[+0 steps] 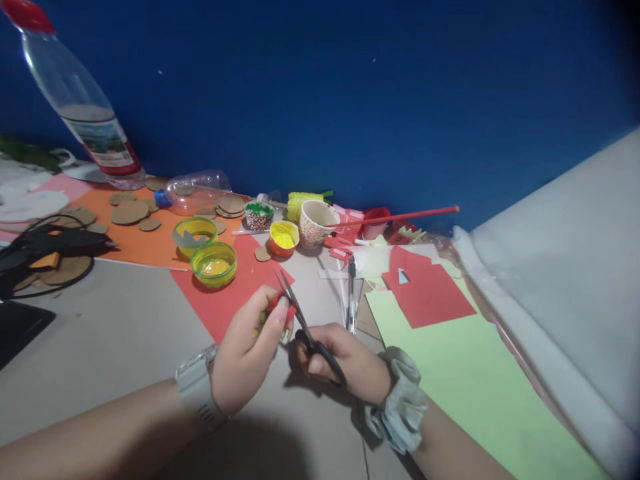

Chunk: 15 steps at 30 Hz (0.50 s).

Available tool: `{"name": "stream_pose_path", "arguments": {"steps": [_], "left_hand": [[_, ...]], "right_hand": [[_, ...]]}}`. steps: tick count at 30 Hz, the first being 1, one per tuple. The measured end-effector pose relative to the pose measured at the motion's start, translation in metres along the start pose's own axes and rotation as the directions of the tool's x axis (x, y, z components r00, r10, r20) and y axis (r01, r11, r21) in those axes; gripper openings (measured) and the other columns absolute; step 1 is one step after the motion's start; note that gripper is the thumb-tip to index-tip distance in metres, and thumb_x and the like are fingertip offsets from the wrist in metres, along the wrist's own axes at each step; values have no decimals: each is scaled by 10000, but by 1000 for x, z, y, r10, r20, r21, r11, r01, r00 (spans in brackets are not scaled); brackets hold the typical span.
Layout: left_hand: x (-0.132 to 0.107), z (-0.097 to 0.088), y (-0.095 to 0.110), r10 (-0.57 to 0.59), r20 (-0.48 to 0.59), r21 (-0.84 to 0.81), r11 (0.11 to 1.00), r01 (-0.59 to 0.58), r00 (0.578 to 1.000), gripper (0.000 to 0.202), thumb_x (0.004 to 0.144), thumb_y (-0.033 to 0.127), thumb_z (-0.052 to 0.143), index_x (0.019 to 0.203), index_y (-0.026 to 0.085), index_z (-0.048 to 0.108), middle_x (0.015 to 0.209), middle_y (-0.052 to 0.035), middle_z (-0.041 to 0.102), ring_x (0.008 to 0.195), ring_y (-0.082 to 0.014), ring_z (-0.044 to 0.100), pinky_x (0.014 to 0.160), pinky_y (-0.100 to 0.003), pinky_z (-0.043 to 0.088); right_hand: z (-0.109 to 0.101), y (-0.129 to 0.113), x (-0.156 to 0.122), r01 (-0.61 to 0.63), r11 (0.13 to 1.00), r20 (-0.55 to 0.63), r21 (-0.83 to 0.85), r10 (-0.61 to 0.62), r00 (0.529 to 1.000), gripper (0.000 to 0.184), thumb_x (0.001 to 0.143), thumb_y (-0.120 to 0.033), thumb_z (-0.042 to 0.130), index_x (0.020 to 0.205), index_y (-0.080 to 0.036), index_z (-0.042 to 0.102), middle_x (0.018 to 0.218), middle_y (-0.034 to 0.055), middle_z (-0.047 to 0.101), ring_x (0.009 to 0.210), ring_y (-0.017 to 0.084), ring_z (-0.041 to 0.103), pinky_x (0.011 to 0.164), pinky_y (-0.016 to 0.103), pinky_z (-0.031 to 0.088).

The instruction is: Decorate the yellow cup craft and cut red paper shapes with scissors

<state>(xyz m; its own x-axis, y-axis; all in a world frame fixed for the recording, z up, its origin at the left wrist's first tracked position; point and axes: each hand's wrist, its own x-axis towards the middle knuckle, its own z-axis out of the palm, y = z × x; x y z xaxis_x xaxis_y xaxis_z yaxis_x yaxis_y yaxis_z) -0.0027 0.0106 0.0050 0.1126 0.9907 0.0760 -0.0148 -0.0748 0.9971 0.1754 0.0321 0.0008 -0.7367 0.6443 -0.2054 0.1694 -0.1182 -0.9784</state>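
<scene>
Between the thumb and fingers of my left hand (pixel 250 353) is a small piece of red paper (pixel 274 304), mostly hidden by the fingers. My right hand (pixel 345 357) grips a pair of scissors (pixel 305 323) by its black handles. The blades point up and to the left, slightly parted, and lie right beside the red piece. Whether they are cutting into it I cannot tell. Just beyond the hands lies a red paper sheet (pixel 253 280) on the grey table.
Behind stand yellow-green bowls (pixel 215 265), a small yellow paint cup (pixel 284 239) and a patterned paper cup (pixel 315 227) with a red stick. A tall bottle (pixel 95 113) and a black glue gun (pixel 45 250) are left. Right lie a pen (pixel 351 293), green paper (pixel 480 380) and red paper (pixel 435 293).
</scene>
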Motion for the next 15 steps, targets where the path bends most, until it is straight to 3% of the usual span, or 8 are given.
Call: {"name": "stream_pose_path", "arguments": {"steps": [6,10,13,15], "left_hand": [[2,1,1,-7,-10,-16,1000,7,1000,284,1003,389,389,784,217,439,687,52,434,580,-104,406,575,-238,378],[2,3,2,-33,-21,-46,998,32,999,287,998,420,389,805,218,455,675,55,433,564,-101,407,546,-228,377],[2,4,2,-59,-43,-68,996,56,997,293,992,433,398,802,217,457,674,52,427,563,-101,405,527,-223,371],[2,5,2,-87,-62,-81,993,81,994,295,990,433,401,800,215,464,685,46,432,580,-106,411,529,-222,371]], "right_hand": [[1,0,-1,13,1000,-21,5,-13,1000,582,771,-723,591,698,-152,498,580,-43,442,508,81,385,469,211,336],[5,2,-2,122,992,-65,28,-120,991,627,811,-764,481,824,-141,542,653,-10,488,552,97,418,508,221,361],[11,0,0,241,966,-172,95,-223,960,614,809,-757,498,933,-157,534,703,-3,492,530,95,383,479,217,346],[14,-10,0,335,932,-298,138,-284,911,619,780,-782,499,943,-185,504,689,-16,459,494,95,340,444,220,320]]}}
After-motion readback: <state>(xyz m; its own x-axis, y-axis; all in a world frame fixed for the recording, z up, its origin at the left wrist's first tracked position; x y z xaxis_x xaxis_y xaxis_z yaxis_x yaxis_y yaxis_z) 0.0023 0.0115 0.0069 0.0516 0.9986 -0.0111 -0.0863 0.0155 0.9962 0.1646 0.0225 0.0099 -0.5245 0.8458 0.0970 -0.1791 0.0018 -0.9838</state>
